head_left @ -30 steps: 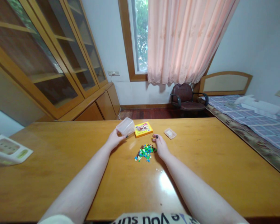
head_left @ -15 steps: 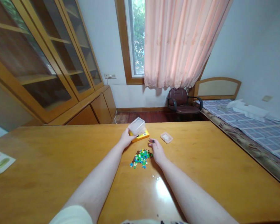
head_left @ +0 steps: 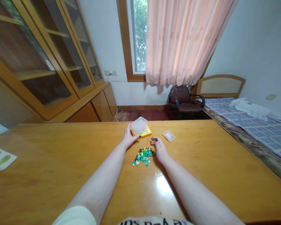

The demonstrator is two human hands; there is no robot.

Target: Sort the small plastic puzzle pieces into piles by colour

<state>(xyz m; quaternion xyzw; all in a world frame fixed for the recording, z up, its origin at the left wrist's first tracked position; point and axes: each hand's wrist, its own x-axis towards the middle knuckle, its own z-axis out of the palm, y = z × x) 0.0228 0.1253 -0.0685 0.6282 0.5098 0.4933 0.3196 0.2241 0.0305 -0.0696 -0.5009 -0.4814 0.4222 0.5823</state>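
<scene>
My left hand (head_left: 128, 139) rests at the near left corner of a yellow box (head_left: 145, 132), fingers spread along its left side and thumb by its front edge. On the box sits a clear plastic container (head_left: 139, 125), tilted, close to those fingers. My right hand (head_left: 161, 150) is just right of a heap of small toy bricks (head_left: 144, 155) in green, blue, white, yellow and brown. Its fingers are loosely curled and apart, with nothing visible in them. A small shallow plastic tray (head_left: 169, 136) with something white in it lies beyond my right hand.
The wooden table (head_left: 61, 156) spreads widely around my arms. A white object with a green oval (head_left: 2, 159) lies at its left edge. Past the far edge stand a brown armchair (head_left: 184, 98) and a bed (head_left: 255, 125). A glass-door cabinet (head_left: 67, 56) fills the left side.
The clear container appears lower and more tilted on the yellow box, and my left fingers look more spread. My right hand has barely moved. The whole view has shifted slightly.
</scene>
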